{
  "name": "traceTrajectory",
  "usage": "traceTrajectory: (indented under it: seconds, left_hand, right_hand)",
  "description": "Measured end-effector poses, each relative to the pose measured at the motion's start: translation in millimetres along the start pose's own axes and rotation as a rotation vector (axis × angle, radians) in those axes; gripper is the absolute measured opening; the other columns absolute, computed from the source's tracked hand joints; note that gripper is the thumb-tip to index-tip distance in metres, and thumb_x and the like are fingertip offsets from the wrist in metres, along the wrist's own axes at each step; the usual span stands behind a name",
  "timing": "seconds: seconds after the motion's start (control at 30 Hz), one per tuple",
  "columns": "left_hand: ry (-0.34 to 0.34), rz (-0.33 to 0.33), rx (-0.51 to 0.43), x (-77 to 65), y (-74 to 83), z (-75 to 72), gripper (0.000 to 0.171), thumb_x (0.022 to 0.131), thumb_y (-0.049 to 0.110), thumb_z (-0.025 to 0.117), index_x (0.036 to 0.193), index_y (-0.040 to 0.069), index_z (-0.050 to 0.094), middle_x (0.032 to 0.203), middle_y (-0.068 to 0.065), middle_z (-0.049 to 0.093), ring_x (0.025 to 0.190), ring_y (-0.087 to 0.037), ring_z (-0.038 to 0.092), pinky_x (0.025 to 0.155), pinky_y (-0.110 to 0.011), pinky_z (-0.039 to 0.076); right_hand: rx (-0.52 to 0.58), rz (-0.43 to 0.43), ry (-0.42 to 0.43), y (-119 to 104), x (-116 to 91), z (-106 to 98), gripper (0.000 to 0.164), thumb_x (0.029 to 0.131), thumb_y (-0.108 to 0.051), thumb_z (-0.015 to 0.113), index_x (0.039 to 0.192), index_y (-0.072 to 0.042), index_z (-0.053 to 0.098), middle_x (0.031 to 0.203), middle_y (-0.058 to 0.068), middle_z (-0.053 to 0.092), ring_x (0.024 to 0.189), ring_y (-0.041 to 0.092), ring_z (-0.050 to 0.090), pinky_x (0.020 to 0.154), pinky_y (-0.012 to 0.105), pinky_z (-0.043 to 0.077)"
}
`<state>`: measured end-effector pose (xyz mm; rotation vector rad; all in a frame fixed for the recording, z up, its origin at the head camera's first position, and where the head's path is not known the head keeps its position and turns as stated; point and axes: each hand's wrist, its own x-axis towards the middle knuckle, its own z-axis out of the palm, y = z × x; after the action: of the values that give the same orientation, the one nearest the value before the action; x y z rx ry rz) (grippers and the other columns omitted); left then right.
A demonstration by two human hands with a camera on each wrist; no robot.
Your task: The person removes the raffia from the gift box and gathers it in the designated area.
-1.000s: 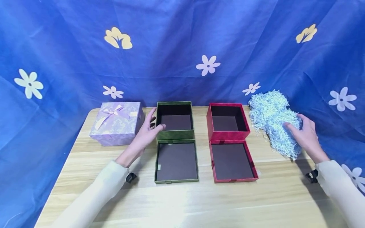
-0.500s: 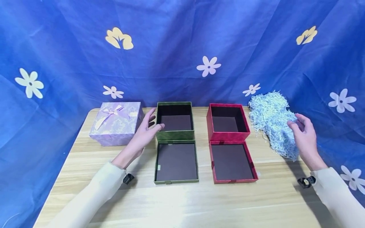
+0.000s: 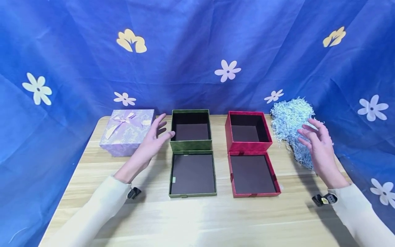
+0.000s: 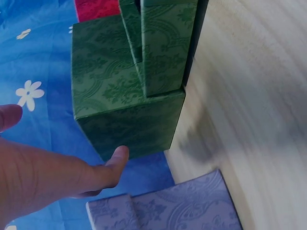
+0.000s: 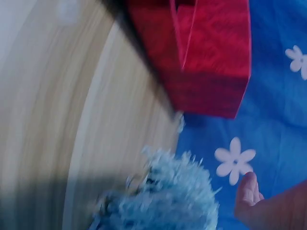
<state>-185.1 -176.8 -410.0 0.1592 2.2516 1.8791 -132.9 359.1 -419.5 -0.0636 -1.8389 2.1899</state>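
In the head view my left hand (image 3: 149, 144) hovers with spread, relaxed fingers between the lavender gift box (image 3: 123, 147) and the open green box (image 3: 191, 145), its thumb tip overlapping the green box's left edge. Nothing is in its grasp. My right hand (image 3: 322, 154), fingers loosely bent, is over the near part of a pile of light blue shredded paper (image 3: 288, 118) and holds nothing. The right wrist view shows the shredded paper (image 5: 168, 196) below and left of the hand. Left of the paper stands an open red box (image 3: 250, 146), dark inside.
The green lid (image 3: 192, 175) and red lid (image 3: 254, 175) lie inside up directly in front of their boxes. A ribbon bow (image 3: 124, 120) tops the lavender box. Behind the wooden table (image 3: 172, 219) hangs a blue flowered cloth (image 3: 185, 44).
My right hand has drawn away from the shredded paper's right side, moving left and toward me. My left hand has shifted slightly left. Boxes and lids keep their places.
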Motion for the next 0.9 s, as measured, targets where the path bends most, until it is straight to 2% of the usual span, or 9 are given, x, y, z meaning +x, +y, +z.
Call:
traceTrajectory:
  seconds: [0.23, 0.37, 0.47, 0.53, 0.77, 0.9]
  left_hand:
    - [0.025, 0.017, 0.007, -8.9, 10.7, -10.8, 0.086, 0.106, 0.016, 0.066, 0.177, 0.02, 0.018, 0.175, -0.021, 0.025, 0.158, -0.041, 0.028, 0.127, -0.057, 0.025]
    - [0.022, 0.026, -0.038, -14.6, 16.7, -17.8, 0.081, 0.108, 0.014, 0.062, 0.176, 0.017, 0.018, 0.172, -0.022, 0.029, 0.148, -0.035, 0.042, 0.121, -0.048, 0.04]
    - [0.02, 0.037, -0.084, -18.6, 19.5, -23.1, 0.077, 0.109, 0.011, 0.058, 0.175, 0.014, 0.02, 0.17, -0.024, 0.032, 0.137, -0.027, 0.051, 0.111, -0.037, 0.052]
    - [0.023, 0.048, -0.104, -20.9, 20.8, -27.2, 0.074, 0.11, 0.01, 0.057, 0.175, 0.013, 0.022, 0.168, -0.025, 0.034, 0.131, -0.021, 0.055, 0.104, -0.032, 0.056]
    - [0.064, 0.099, -0.117, -29.4, 18.8, -46.4, 0.061, 0.111, 0.008, 0.055, 0.168, 0.005, 0.034, 0.157, -0.025, 0.045, 0.121, -0.017, 0.063, 0.094, -0.029, 0.06]
    - [0.096, 0.124, -0.205, -35.6, 14.4, -62.1, 0.045, 0.113, 0.009, 0.059, 0.156, 0.011, 0.048, 0.144, -0.017, 0.056, 0.117, -0.016, 0.068, 0.092, -0.028, 0.061]
  right_hand:
    - [0.061, 0.035, -0.093, -7.1, -9.6, 29.3, 0.041, 0.114, -0.005, 0.055, 0.154, -0.011, 0.051, 0.137, 0.013, 0.059, 0.119, 0.02, 0.071, 0.097, 0.028, 0.059]
    - [0.064, 0.056, -0.119, -10.0, -11.4, 47.0, 0.041, 0.115, -0.007, 0.054, 0.155, -0.011, 0.05, 0.139, 0.012, 0.06, 0.12, 0.02, 0.071, 0.097, 0.028, 0.059]
    - [0.077, 0.062, -0.13, -12.3, -10.5, 61.6, 0.038, 0.115, -0.008, 0.054, 0.153, -0.012, 0.052, 0.138, 0.011, 0.063, 0.118, 0.02, 0.071, 0.097, 0.029, 0.059]
    - [0.083, 0.068, -0.136, -13.8, -8.9, 72.2, 0.037, 0.115, -0.01, 0.054, 0.152, -0.014, 0.053, 0.137, 0.011, 0.065, 0.119, 0.02, 0.071, 0.097, 0.029, 0.059]
    - [0.065, 0.099, -0.175, -15.0, -4.3, 111.5, 0.041, 0.115, -0.013, 0.056, 0.155, -0.013, 0.051, 0.143, 0.015, 0.06, 0.12, 0.023, 0.07, 0.099, 0.031, 0.058]
    - [0.072, 0.124, -0.214, -9.9, -5.8, 132.4, 0.044, 0.115, -0.013, 0.054, 0.158, -0.011, 0.047, 0.144, 0.013, 0.059, 0.122, 0.024, 0.069, 0.099, 0.032, 0.058]
